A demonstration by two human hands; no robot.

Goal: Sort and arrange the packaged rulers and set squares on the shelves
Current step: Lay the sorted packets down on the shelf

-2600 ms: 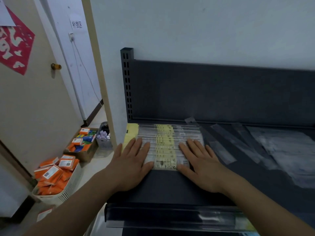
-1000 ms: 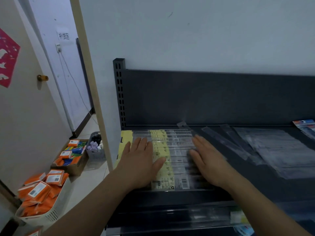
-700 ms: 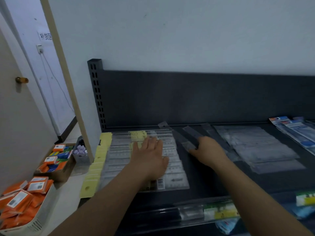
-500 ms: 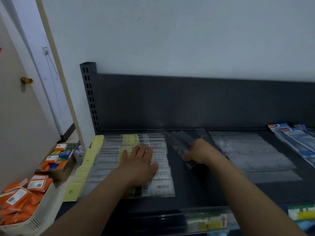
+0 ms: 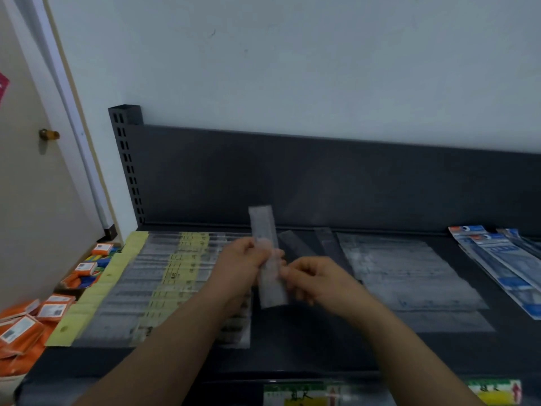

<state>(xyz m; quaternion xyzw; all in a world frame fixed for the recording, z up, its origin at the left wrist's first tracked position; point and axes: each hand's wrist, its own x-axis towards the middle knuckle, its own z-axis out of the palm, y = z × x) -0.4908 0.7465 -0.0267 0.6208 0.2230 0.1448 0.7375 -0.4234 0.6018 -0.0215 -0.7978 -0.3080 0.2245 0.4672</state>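
- Your left grip (image 5: pixel 243 266) is clenched on a clear packaged ruler (image 5: pixel 263 227), with the fingers curled onto its left edge about midway along its length.
- Your right grip (image 5: pixel 317 276) pinches the same ruler from the opposite edge, directly across from the left grip, with only the ruler between the two.
- The ruler stands nearly upright and is lifted off the shelf (image 5: pixel 292 341). Its top end rises above both grips against the dark back panel (image 5: pixel 336 183), and its bottom end hangs just below them. Motion blur leaves its print unreadable.
- To the left of the left grip, and partly under that forearm, a row of yellow-carded rulers (image 5: pixel 152 288) lies flat on the shelf. The packs overlap like tiles, with yellow tabs along their outer edge.
- Just beyond the right grip, toward the back panel, loose clear strips (image 5: pixel 292 243) lie flat on the shelf.
- To the right of the right grip sits a spread of clear flat packages (image 5: pixel 409 273). You cannot tell from here whether they hold rulers or set squares.
- Farther right again, well apart from both grips, blue-printed packages (image 5: pixel 503 259) lie near the shelf's right end.
- Below both forearms, along the shelf's front edge, runs a label strip (image 5: pixel 304 394) with green and yellow tags.
- Far to the left of the left grip, down on the floor, are orange boxes (image 5: pixel 23 326).
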